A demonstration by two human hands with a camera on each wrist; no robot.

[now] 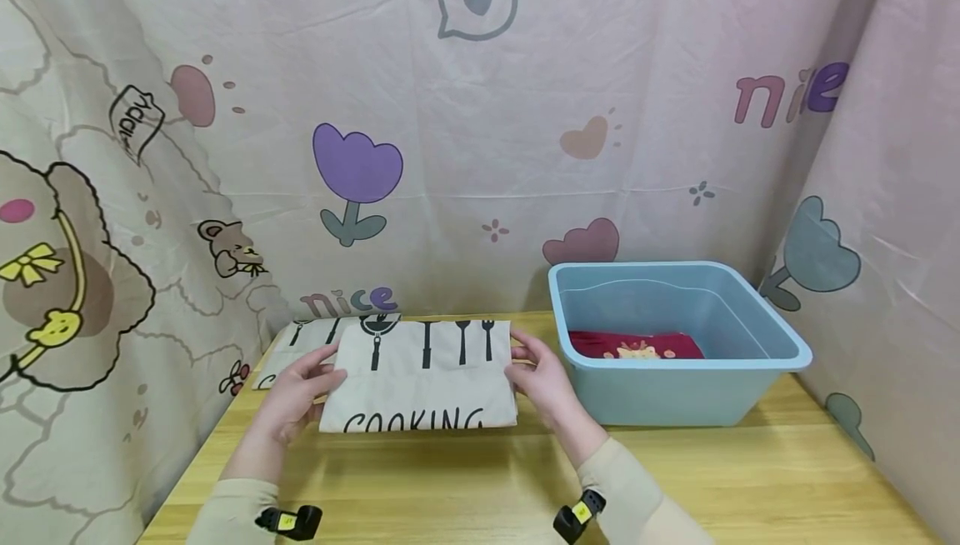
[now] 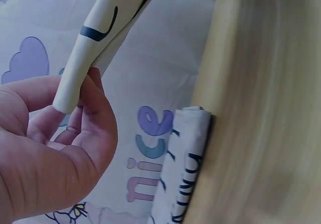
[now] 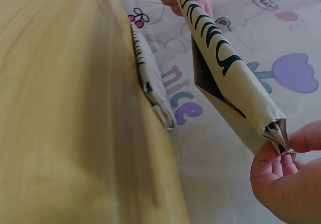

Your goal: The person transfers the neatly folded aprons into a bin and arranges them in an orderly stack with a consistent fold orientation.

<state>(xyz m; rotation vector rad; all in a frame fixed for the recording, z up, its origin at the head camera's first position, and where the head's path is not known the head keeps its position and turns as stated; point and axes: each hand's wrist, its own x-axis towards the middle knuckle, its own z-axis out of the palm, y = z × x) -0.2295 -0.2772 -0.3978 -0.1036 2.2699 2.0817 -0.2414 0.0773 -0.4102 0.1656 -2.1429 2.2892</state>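
Observation:
Between both hands hangs a folded white apron-like cloth (image 1: pixel 420 387) printed with black utensils and the word COOKING. My left hand (image 1: pixel 300 391) pinches its left edge, thumb in front and fingers behind. At the opposite edge my right hand (image 1: pixel 543 378) pinches the cloth the same way; the right wrist view shows the folded layers (image 3: pixel 275 133) at its fingertips. The cloth is held above the wooden table, its lower fold toward me. A second folded cloth (image 1: pixel 288 353) with matching print lies on the table at the back left, partly hidden behind the held one.
A light blue plastic tub (image 1: pixel 675 395) stands on the right of the table, close to my right hand. Inside it lies a red cloth (image 1: pixel 637 345) with a printed figure. The wooden table (image 1: pixel 420 487) ends at a patterned curtain (image 1: pixel 480 153) behind and at both sides.

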